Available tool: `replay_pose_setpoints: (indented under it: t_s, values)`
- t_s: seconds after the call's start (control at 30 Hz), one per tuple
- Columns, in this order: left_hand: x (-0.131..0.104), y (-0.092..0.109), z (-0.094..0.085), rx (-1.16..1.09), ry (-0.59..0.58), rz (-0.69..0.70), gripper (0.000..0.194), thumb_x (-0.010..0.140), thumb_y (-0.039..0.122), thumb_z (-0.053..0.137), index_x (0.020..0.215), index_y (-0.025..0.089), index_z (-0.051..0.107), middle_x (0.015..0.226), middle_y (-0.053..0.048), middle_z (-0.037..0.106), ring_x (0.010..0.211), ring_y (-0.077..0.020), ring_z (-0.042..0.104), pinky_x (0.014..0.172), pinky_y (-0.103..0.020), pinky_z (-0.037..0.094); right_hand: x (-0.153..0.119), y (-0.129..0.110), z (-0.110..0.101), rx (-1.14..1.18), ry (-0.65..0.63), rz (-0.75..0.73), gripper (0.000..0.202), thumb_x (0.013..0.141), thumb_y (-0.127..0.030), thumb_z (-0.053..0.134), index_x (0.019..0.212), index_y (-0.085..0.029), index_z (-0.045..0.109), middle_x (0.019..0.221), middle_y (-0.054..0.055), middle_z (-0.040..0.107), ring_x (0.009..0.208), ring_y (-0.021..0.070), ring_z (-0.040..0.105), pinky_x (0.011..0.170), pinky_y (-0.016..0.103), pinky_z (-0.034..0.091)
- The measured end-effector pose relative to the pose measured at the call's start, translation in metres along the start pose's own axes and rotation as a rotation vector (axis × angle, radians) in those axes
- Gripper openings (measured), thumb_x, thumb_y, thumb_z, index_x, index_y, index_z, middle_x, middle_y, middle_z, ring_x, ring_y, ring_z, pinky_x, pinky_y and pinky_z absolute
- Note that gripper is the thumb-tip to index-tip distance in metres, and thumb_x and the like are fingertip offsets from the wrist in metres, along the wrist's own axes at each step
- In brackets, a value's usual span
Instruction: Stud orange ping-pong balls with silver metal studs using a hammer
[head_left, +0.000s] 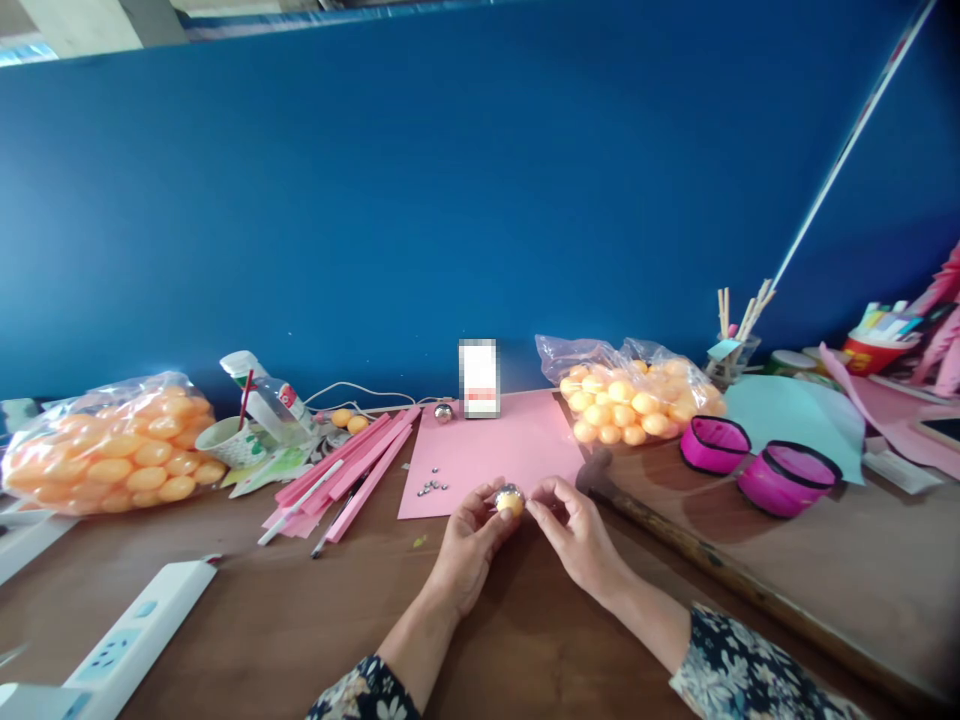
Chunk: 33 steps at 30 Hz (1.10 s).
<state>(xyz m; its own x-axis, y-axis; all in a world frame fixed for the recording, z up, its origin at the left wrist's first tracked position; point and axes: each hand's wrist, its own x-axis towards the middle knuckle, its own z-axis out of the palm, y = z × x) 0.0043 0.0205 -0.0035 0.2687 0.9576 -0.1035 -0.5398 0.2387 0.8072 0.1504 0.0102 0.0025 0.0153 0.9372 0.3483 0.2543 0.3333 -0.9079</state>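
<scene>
Between the fingers of my left hand (471, 540) is a small yellow-orange ball (510, 503) whose top is covered in shiny silver. My right hand (574, 535) is just to its right, with thumb and forefinger pinched together near the ball's side; whatever they hold is too small to make out. Beneath and beyond my hands lies a pink sheet (517, 440). Several small silver beads (431, 487) are scattered on its left part. A silver ball (443, 412) rests at the sheet's back left, near an upright, blurred white object (479, 378).
Bags of orange balls stand left (142, 440) and right (630, 400). Pink strips (360, 465), a tilted bottle (274, 400) and a paper cup (229, 443) lie left. A power strip (112, 645) is front left. A hammer (705, 550) and magenta rings (787, 478) occupy the right.
</scene>
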Motion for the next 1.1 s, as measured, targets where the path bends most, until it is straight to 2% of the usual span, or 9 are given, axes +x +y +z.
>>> replay_pose_setpoints:
  t_s: [0.43,0.77,1.1]
  values:
    - [0.0,-0.0008,-0.0018,0.009,0.002,-0.002,0.041,0.07,0.017,0.067,0.108,0.017,0.054,0.103,-0.008,0.063,0.095,-0.0156,0.059,0.087,-0.029,0.043,0.0003,0.0006,-0.0005,-0.029,0.017,0.008,0.01,0.082,-0.027,0.05,0.076,-0.019,0.053,0.074,0.001,0.06,0.068,0.0146,0.056,0.065,0.024,0.045]
    - [0.0018,-0.0025,-0.0041,0.013,-0.009,0.009,0.04,0.072,0.016,0.065,0.11,0.017,0.052,0.101,-0.007,0.064,0.095,-0.0157,0.059,0.089,-0.03,0.043,-0.0016,0.0073,0.002,0.08,0.019,0.085,0.013,0.084,-0.033,0.047,0.084,-0.021,0.053,0.081,0.003,0.062,0.075,0.0173,0.059,0.069,0.027,0.046]
    - [0.0005,-0.0022,-0.0036,0.02,-0.002,-0.003,0.041,0.071,0.017,0.065,0.11,0.018,0.053,0.104,-0.007,0.062,0.096,-0.0159,0.058,0.088,-0.029,0.044,-0.0009,-0.0003,-0.0008,-0.002,-0.001,0.022,0.016,0.084,-0.033,0.049,0.079,-0.019,0.055,0.077,0.003,0.061,0.073,0.0171,0.056,0.068,0.025,0.043]
